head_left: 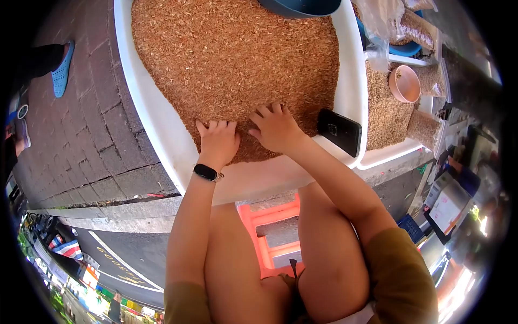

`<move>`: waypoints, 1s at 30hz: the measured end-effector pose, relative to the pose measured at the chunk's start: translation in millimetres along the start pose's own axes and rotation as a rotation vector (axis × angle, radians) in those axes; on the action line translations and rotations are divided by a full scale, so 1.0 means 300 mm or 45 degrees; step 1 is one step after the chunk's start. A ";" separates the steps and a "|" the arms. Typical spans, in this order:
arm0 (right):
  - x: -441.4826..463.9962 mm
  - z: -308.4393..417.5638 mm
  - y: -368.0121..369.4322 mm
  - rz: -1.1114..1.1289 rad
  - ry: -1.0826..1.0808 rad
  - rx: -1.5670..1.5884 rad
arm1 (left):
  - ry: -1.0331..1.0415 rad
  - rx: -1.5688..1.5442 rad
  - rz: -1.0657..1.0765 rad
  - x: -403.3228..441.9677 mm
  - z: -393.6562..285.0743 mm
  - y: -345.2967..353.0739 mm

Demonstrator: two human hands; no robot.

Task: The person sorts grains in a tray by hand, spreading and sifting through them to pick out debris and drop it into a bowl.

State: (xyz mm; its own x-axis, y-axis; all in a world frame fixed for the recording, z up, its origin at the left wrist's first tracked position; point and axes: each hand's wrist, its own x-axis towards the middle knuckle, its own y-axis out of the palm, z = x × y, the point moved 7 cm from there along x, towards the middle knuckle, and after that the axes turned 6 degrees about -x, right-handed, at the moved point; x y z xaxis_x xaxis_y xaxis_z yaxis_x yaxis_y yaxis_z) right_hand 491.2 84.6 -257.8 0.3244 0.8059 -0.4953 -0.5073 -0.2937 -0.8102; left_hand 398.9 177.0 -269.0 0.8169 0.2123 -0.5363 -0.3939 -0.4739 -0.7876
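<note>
Two grips are resting palm-down on a pile of brown grain: the left grip is touching the near left part, and the right grip is sitting just beside it, a touch farther in. Both are looking loose and open, fingers spreading over the surface, though I can't tell if any bits are getting caught underneath. The palms are facing down, so they're hiding. Frame's top edge is cutting off the blue bowl and the far end of the white tub. Both forearms are reaching forward, the right one slanting in, the left wearing a dark wristband. A black phone is lying near the right wrist.
</note>
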 end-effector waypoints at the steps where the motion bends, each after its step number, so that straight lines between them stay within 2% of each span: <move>1: 0.009 0.004 -0.005 0.025 0.002 0.007 | -0.004 -0.019 0.061 0.003 0.000 0.009; 3: 0.009 -0.002 -0.009 -0.062 -0.033 0.032 | -0.030 -0.075 0.150 0.011 0.000 0.017; 7: 0.005 0.002 -0.039 -0.072 -0.062 0.033 | -0.085 -0.285 0.062 -0.004 0.002 0.004; 9: 0.008 -0.009 -0.029 -0.077 -0.063 0.157 | -0.108 -0.468 0.109 -0.007 0.007 -0.007; 11: -0.004 -0.010 -0.058 -0.107 -0.027 0.257 | -0.081 -0.528 0.022 -0.020 0.008 -0.013; 13: 0.018 -0.060 -0.028 -0.038 0.001 0.639 | -0.045 -0.594 -0.072 -0.025 0.014 -0.025; 15: 0.018 -0.095 0.026 0.087 0.071 0.885 | -0.111 -0.895 0.065 -0.009 0.043 -0.003; 16: 0.012 -0.104 0.065 0.165 0.183 1.143 | -0.140 -1.047 0.138 -0.009 0.049 0.007; 19: 0.003 -0.130 0.147 0.372 0.521 1.767 | -0.540 -1.560 0.253 -0.009 0.096 0.105; 22: -0.020 -0.113 0.145 0.522 0.824 2.100 | -0.828 -2.440 0.206 -0.016 0.092 0.196; 24: -0.030 -0.096 0.151 0.602 0.964 2.253 | -1.052 -2.550 0.284 -0.031 0.092 0.223; 26: -0.026 -0.076 0.148 0.594 0.983 2.413 | -1.199 -2.669 0.285 -0.032 0.083 0.240; 27: -0.017 -0.069 0.143 0.586 0.990 2.495 | -1.172 -2.752 0.218 -0.022 0.083 0.234; 30: 0.041 -0.028 0.091 0.536 0.684 2.818 | -1.080 -3.018 0.039 -0.006 0.069 0.148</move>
State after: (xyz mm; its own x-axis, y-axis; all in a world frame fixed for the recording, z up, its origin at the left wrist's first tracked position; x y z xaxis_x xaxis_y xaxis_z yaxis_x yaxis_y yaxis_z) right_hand 488.1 82.2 -288.8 -0.0757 0.6022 -0.7947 -0.2413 0.7623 0.6006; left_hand 371.2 173.3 -309.2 0.3454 0.0435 -0.9375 0.9372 -0.0688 0.3421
